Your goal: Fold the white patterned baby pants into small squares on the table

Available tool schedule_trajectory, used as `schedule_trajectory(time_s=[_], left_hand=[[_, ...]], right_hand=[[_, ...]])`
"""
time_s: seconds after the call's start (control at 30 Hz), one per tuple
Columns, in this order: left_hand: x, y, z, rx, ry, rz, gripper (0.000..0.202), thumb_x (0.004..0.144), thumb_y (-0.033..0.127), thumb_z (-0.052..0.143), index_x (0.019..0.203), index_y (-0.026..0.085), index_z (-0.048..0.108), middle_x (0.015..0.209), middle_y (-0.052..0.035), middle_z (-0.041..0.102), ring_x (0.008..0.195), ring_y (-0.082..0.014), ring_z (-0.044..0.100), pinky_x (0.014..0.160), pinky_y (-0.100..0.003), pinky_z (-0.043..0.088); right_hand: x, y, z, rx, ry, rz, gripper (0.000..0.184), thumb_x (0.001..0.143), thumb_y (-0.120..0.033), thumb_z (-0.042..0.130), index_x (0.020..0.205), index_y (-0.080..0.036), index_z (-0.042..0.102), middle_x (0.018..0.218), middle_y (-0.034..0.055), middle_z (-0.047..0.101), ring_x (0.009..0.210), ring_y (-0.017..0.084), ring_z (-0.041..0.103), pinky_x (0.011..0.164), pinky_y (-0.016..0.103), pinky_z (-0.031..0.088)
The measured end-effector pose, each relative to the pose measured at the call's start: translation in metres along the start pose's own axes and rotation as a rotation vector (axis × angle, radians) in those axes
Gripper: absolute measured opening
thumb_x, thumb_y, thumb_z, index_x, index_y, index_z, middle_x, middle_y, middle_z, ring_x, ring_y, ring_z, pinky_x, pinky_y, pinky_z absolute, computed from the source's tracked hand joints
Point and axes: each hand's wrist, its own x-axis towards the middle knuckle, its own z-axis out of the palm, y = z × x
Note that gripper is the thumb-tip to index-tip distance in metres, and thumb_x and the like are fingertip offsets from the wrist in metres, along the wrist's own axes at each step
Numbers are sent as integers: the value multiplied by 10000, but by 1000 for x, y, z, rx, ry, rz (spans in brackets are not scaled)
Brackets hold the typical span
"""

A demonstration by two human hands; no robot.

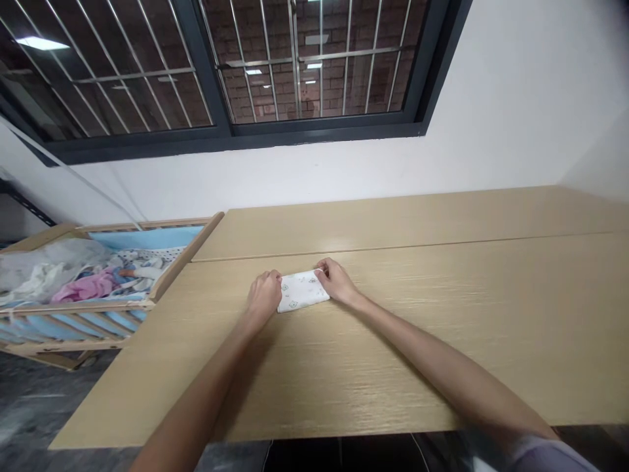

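A small folded white cloth [302, 291] with a sparse dark print lies at the middle of the wooden table [393, 347]. My left hand [265, 292] grips its left edge, fingers curled and the knuckles up. At the cloth's upper right corner, my right hand [335, 280] pinches the fabric between thumb and fingers. The cloth forms a flat, slightly tilted rectangle between both hands. Part of each side edge is hidden behind my fingers.
A wooden crib [189, 255] with light blue lining stands left of the table, holding a heap of fabrics, including a pink cloth [88, 286]. Beyond the table are a white wall [314, 172] and a dark-framed barred window [324, 124]. A seam runs across the tabletop.
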Motion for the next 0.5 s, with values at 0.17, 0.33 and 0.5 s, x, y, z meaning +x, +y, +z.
schedule_trajectory(time_s=[0.17, 0.33, 0.5], left_hand=[[-21, 25, 6, -35, 138, 128, 481, 1029, 347, 337, 1402, 71, 464, 1410, -218, 554, 1319, -310, 508, 1098, -471, 402], [-39, 36, 29, -86, 92, 266, 671, 1039, 465, 242, 1532, 9, 267, 1589, -254, 350, 1497, -320, 310, 1208, -503, 288], [-45, 25, 40, -25, -14, 272, 733, 1028, 520, 241, 1542, -3, 253, 1600, -269, 313, 1526, -312, 240, 1224, -528, 260]], right_hand=[[-25, -20, -4, -188, 63, -422, 374, 1002, -303, 394, 1300, -151, 562, 1354, 189, 575, 1301, 305, 496, 1100, 512, 392], [-38, -18, 8, -294, -178, -569, 621, 951, -254, 413, 1549, -105, 336, 1595, 176, 369, 1489, 291, 302, 1188, 525, 306], [-41, -15, 11, -385, -272, -535, 637, 966, -299, 426, 1565, -102, 334, 1604, 163, 367, 1522, 293, 242, 1236, 529, 215]])
